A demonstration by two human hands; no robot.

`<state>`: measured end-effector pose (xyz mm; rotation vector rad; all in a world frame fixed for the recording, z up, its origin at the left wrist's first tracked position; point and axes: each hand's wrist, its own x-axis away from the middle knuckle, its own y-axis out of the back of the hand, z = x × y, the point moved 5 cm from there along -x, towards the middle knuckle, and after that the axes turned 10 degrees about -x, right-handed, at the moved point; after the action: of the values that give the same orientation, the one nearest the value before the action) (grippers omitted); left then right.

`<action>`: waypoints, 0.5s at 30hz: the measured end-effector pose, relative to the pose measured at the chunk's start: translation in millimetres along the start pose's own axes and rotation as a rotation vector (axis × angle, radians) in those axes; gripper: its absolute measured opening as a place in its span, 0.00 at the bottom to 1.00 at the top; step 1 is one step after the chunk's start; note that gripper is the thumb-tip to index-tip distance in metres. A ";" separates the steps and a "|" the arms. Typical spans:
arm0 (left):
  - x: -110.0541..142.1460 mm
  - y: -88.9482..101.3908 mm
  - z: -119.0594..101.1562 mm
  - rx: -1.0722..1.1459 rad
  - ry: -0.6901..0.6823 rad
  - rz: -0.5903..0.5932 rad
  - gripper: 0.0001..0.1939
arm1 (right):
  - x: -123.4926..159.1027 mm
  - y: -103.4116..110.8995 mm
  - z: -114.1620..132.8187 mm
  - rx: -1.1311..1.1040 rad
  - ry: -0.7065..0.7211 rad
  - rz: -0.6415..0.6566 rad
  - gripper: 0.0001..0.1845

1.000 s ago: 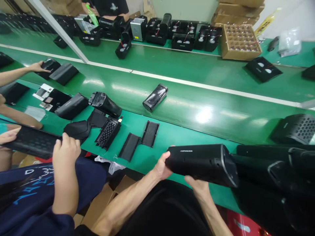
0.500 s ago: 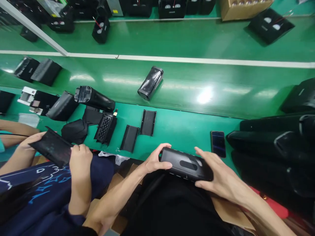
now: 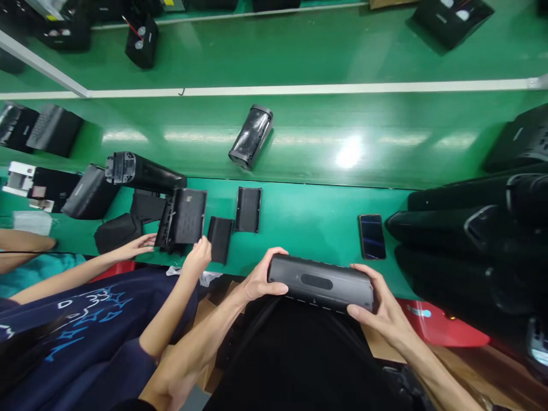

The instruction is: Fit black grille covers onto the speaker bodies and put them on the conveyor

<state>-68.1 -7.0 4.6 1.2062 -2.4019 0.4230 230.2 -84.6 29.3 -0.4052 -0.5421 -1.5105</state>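
Just above your lap [image 3: 295, 359], your left hand [image 3: 262, 279] and right hand [image 3: 384, 305] clasp opposite ends of a black casing [image 3: 321, 294]; the far-right unit [image 3: 520, 148] bears a white label [image 3: 518, 134], unreadably small.

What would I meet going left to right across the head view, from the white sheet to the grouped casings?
White sheet → tilted black casing → lower flat black panel → left hand → held black casing → right hand → grouped black casings.
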 end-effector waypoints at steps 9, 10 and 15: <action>-9.1 8.2 18.3 0.067 0.090 -0.064 0.37 | -18.9 -3.6 -20.0 -0.150 -0.137 0.060 0.45; -11.5 8.5 20.6 0.101 0.083 -0.059 0.39 | -20.7 -3.5 -19.8 -0.149 -0.133 0.073 0.46; -25.8 -2.0 39.9 0.082 0.138 -0.149 0.32 | -32.8 -5.2 -27.5 -0.370 -0.204 -0.070 0.44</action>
<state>-61.7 -8.3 -42.5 1.3362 -2.1806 0.5439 228.0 -73.4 -12.3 -0.8407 -0.4372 -1.6504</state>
